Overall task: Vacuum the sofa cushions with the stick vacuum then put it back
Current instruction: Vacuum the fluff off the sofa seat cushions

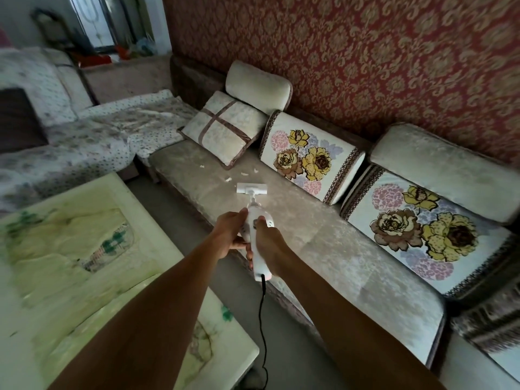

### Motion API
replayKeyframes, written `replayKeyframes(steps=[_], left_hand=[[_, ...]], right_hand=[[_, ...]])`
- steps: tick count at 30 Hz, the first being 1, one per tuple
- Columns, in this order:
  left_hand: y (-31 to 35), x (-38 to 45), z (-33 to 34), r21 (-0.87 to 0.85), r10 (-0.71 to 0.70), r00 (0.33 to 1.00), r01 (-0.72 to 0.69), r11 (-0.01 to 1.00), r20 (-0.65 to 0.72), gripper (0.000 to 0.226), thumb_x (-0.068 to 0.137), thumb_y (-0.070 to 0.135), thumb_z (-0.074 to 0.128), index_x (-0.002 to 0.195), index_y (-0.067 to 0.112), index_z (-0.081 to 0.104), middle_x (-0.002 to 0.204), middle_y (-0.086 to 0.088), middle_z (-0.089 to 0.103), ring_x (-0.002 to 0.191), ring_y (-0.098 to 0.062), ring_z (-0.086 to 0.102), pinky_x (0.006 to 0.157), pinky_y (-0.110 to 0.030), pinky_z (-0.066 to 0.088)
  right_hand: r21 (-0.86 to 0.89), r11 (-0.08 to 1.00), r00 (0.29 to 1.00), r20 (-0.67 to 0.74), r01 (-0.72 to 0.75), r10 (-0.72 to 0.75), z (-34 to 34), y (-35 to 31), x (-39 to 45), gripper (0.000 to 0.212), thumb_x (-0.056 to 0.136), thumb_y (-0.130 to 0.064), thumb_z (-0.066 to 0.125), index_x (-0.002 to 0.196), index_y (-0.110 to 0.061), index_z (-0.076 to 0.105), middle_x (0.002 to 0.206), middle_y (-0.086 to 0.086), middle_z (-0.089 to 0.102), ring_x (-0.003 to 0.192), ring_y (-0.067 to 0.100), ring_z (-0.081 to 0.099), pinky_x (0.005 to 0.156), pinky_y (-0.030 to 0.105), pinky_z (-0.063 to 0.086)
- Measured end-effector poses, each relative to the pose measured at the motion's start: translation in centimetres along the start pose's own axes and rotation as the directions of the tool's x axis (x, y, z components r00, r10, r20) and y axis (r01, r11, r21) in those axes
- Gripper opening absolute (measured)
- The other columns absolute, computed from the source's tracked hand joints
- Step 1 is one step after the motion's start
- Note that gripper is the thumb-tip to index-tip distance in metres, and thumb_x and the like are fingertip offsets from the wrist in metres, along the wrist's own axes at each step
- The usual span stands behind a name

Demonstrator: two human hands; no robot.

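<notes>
On the sofa seat cushion, the white vacuum is resting its nozzle just short of some white scraps. Both hands are gripping its body: left hand, right hand. Any label is probably hidden.

A white stick vacuum is held by both hands — left hand, right hand — its head resting on the sofa cushion near paper scraps.
</notes>
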State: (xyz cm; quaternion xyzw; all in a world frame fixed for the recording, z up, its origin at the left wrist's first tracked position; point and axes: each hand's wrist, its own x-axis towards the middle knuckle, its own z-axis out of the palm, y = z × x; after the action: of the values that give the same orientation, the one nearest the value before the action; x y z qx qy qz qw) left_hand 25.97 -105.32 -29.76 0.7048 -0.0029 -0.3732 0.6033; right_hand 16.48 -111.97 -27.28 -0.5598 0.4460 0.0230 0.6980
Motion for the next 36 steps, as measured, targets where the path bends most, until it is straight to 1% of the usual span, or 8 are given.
replayKeyframes(steps=[4, 7, 12, 16, 19, 24, 29, 36], left_hand=[[-1.5, -2.6, -2.2, -0.019, 0.009, 0.999, -0.01, 1.0, -0.038, 0.023, 0.1, 0.037, 0.056, 0.095, 0.016, 0.066, 0.094, -0.012, 0.07, 0.076, -0.028, 0.07, 0.056, -0.037, 0.059], [-2.4, -3.5, -3.6, -0.019, 0.015, 0.999, -0.015, 1.0, -0.046, 0.026, 0.099, 0.037, 0.057, 0.101, 0.014, 0.068, 0.093, -0.013, 0.072, 0.077, -0.029, 0.072, 0.058, -0.038, 0.06], [-3.5, -4.1, -5.2, -0.037, 0.015, 0.999, -0.016, 0.999, -0.051, 0.032, 0.099, 0.039, 0.057, 0.109, 0.011, 0.068, 0.104, -0.018, 0.072, 0.087, -0.034, 0.073, 0.059, -0.039, 0.061], [-3.8, -3.9, -6.2, -0.098, -0.004, 0.998, -0.002, 0.995, -0.06, 0.033, 0.1, 0.038, 0.055, 0.113, 0.009, 0.066, 0.109, -0.02, 0.069, 0.092, -0.037, 0.071, 0.06, -0.04, 0.06], [-3.5, -3.6, -6.5, -0.094, -0.021, 0.998, 0.015, 0.995, -0.064, 0.029, 0.101, 0.036, 0.053, 0.11, 0.011, 0.064, 0.108, -0.019, 0.069, 0.088, -0.034, 0.07, 0.056, -0.038, 0.058], [-3.0, -1.7, -6.8, -0.102, -0.063, 0.997, 0.057, 0.993, -0.051, 0.034, 0.103, 0.035, 0.049, 0.12, 0.009, 0.063, 0.115, -0.02, 0.067, 0.095, -0.035, 0.069, 0.055, -0.036, 0.059], [-2.0, 0.9, -6.1, -0.147, -0.057, 0.996, 0.047, 0.988, -0.069, 0.03, 0.106, 0.032, 0.042, 0.116, 0.011, 0.06, 0.11, -0.019, 0.067, 0.084, -0.03, 0.068, 0.057, -0.037, 0.057], [0.1, 5.6, -3.4, -0.151, -0.046, 0.997, 0.037, 0.988, -0.057, 0.036, 0.107, 0.033, 0.037, 0.117, 0.009, 0.062, 0.112, -0.019, 0.068, 0.088, -0.029, 0.068, 0.062, -0.037, 0.058]], right_hand=[[-0.005, 1.0, 1.0, -0.013, -0.015, 0.015, 2.4, 2.1, -2.0, 0.065, 0.102, -0.056, 0.035, 0.117, 0.002, 0.061, 0.06, 0.01, 0.054, 0.03, 0.017, 0.048, 0.036, 0.017, 0.04], [0.008, 1.0, 1.0, -0.009, -0.028, 0.029, 3.7, 2.9, -3.1, 0.068, 0.101, -0.058, 0.035, 0.119, 0.001, 0.061, 0.061, 0.01, 0.052, 0.027, 0.016, 0.046, 0.035, 0.018, 0.04], [-0.077, 0.997, 1.0, 0.005, -0.031, 0.031, 5.0, 3.6, -3.9, 0.066, 0.096, -0.064, 0.033, 0.097, -0.004, 0.058, 0.055, 0.009, 0.051, 0.029, 0.018, 0.046, 0.037, 0.02, 0.04], [-0.233, 0.972, 0.999, 0.031, 0.04, -0.034, 5.4, 3.2, -4.1, 0.071, 0.102, -0.058, 0.029, 0.118, 0.005, 0.06, 0.059, 0.013, 0.057, 0.034, 0.021, 0.052, 0.036, 0.02, 0.042], [-0.299, 0.951, 0.997, 0.014, 0.074, -0.074, 5.6, 2.9, -4.1, 0.067, 0.104, -0.055, 0.028, 0.116, 0.002, 0.061, 0.061, 0.012, 0.058, 0.038, 0.021, 0.054, 0.037, 0.021, 0.044], [-0.414, 0.903, 0.992, -0.001, 0.114, -0.126, 6.3, 2.1, -3.4, 0.064, 0.107, -0.049, 0.025, 0.115, 0.003, 0.061, 0.072, 0.012, 0.061, 0.046, 0.019, 0.058, 0.04, 0.023, 0.047], [-0.436, 0.893, 0.992, 0.003, 0.114, -0.125, 6.2, 0.2, -1.2, 0.063, 0.107, -0.05, 0.027, 0.122, 0.002, 0.058, 0.075, 0.011, 0.061, 0.044, 0.016, 0.056, 0.033, 0.018, 0.041], [-0.437, 0.895, 0.995, -0.008, 0.088, -0.102, 4.0, -3.4, 2.5, 0.062, 0.107, -0.05, 0.027, 0.12, 0.001, 0.06, 0.072, 0.008, 0.061, 0.048, 0.016, 0.057, 0.035, 0.019, 0.043]])
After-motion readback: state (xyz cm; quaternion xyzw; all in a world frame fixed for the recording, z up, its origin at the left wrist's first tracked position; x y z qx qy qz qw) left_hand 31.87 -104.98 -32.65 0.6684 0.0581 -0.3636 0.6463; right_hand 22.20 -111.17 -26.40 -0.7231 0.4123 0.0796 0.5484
